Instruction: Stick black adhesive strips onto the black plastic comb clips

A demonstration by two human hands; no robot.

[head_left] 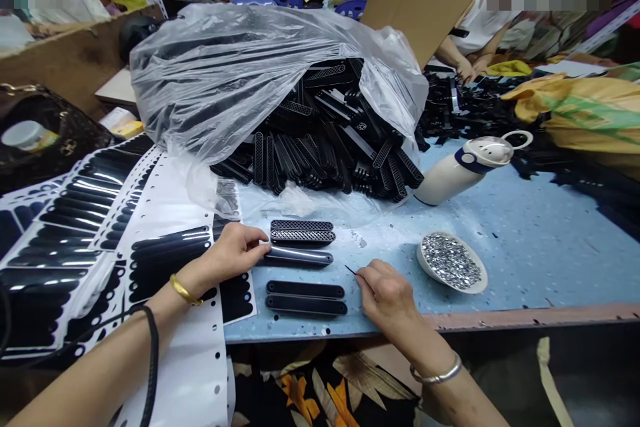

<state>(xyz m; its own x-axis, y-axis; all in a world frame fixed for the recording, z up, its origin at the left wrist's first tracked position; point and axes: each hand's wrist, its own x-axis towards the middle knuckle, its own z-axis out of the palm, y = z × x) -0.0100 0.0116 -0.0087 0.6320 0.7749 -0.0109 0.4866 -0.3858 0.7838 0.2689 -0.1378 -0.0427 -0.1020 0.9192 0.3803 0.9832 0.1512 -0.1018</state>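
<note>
Between the thumb and fingers of my left hand [243, 252] is the left end of a glossy black strip [300, 257], which lies on the blue table. Just above that strip are two black pieces with a mesh pattern [302, 232]. Two smooth black pieces [306, 298] lie side by side below it. My right hand [387, 290] pinches a thin dark pointed tool [351, 269], its tip toward the strip. To the right stands a white bowl [477, 285] filled with small shiny metal parts [449, 259].
A clear plastic bag [210, 80] spills many black pieces [325, 140] at the back. Sheets of black stickers [170, 260] cover the left side. A white bottle [455, 173] leans behind the bowl. Another person's hands [470, 70] work at the far right.
</note>
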